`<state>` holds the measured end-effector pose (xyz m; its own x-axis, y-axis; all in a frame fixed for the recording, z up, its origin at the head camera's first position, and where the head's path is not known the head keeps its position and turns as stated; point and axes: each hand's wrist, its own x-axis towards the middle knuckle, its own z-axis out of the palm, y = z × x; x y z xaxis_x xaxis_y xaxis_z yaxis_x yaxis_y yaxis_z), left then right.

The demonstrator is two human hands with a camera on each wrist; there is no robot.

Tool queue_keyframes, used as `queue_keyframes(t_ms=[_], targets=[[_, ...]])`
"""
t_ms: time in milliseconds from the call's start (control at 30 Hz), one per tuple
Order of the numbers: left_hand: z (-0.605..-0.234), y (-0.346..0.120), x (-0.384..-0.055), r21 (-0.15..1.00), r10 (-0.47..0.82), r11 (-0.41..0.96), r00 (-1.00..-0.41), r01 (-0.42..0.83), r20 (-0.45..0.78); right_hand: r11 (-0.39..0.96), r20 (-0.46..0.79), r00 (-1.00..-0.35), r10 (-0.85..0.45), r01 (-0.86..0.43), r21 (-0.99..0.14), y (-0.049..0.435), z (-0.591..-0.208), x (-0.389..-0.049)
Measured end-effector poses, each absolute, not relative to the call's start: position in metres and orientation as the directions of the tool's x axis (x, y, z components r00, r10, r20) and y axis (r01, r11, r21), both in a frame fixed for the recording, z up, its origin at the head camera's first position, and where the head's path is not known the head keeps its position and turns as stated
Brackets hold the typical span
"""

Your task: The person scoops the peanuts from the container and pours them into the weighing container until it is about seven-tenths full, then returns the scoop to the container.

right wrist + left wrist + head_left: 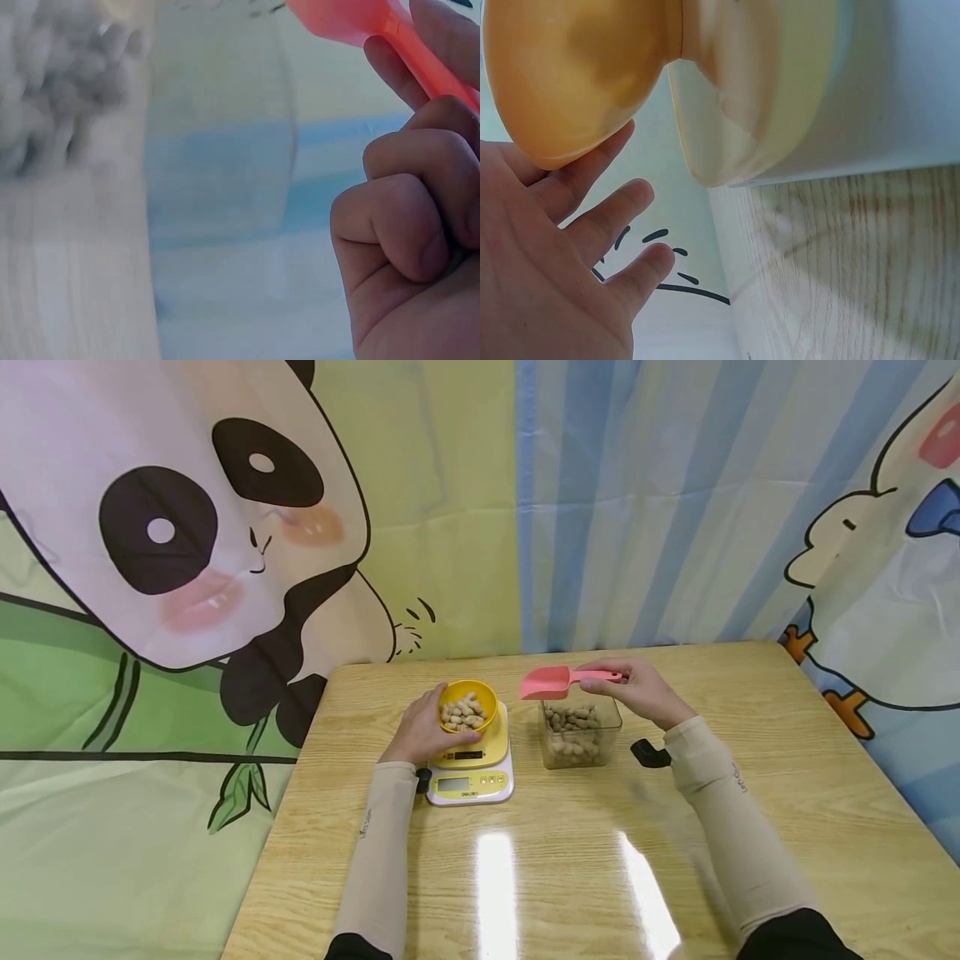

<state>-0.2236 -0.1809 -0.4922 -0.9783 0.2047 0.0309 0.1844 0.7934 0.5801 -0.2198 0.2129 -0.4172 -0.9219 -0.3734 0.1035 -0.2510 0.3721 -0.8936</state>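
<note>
My left hand (420,727) holds a yellow bowl (492,695) by its side, thumb in front and fingers behind. Peanuts in their shells (463,712) lie in the bowl, which stands on a yellow and white kitchen scale (495,795). Close up in the left wrist view, fingertips touch the outside of the bowl (577,75). My right hand (637,693) grips the handle of a pink scoop (547,683), held level above a clear plastic container (547,753) of peanuts. In the right wrist view, curled fingers surround the handle of the scoop (427,60).
Container and scale stand side by side on a light wooden table (555,877), a small gap between them. Behind the table hangs a cartoon-printed curtain (450,527). Black wrist-camera mounts (649,753) stick out near both hands.
</note>
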Motion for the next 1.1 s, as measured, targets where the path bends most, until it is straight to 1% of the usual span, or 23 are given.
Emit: queue_keyframes(t_ms=[200,367,533,667,867,1033,1100], targets=[[-0.492,-0.183,-0.222,0.587,0.201,0.789,-0.979,0.182,0.033,0.432,0.091,-0.938,-0.333,-0.237,-0.87,0.242,-0.424,-0.213],[-0.491,-0.184,-0.222,0.585,0.199,0.791,-0.98,0.179,0.031,0.499,0.053,-0.925,-0.376,-0.251,-0.829,0.256,-0.424,-0.211],[-0.49,-0.183,-0.222,0.586,0.2,0.79,-0.979,0.179,0.029,0.533,0.05,-0.89,-0.454,-0.316,-0.785,0.252,-0.428,-0.213],[-0.491,-0.183,-0.222,0.589,0.213,0.787,-0.977,0.182,0.018,0.555,0.041,-0.878,-0.478,-0.338,-0.76,0.245,-0.432,-0.213],[-0.492,-0.183,-0.22,0.591,0.206,0.788,-0.978,0.173,0.012,0.597,-0.007,-0.881,-0.473,-0.315,-0.738,0.238,-0.435,-0.209],[-0.49,-0.184,-0.22,0.588,0.201,0.79,-0.98,0.171,0.015,0.648,0.018,-0.887,-0.461,-0.35,-0.676,0.242,-0.435,-0.205],[-0.49,-0.185,-0.22,0.585,0.198,0.794,-0.98,0.167,0.011,0.655,0.039,-0.895,-0.445,-0.355,-0.667,0.245,-0.435,-0.204]])
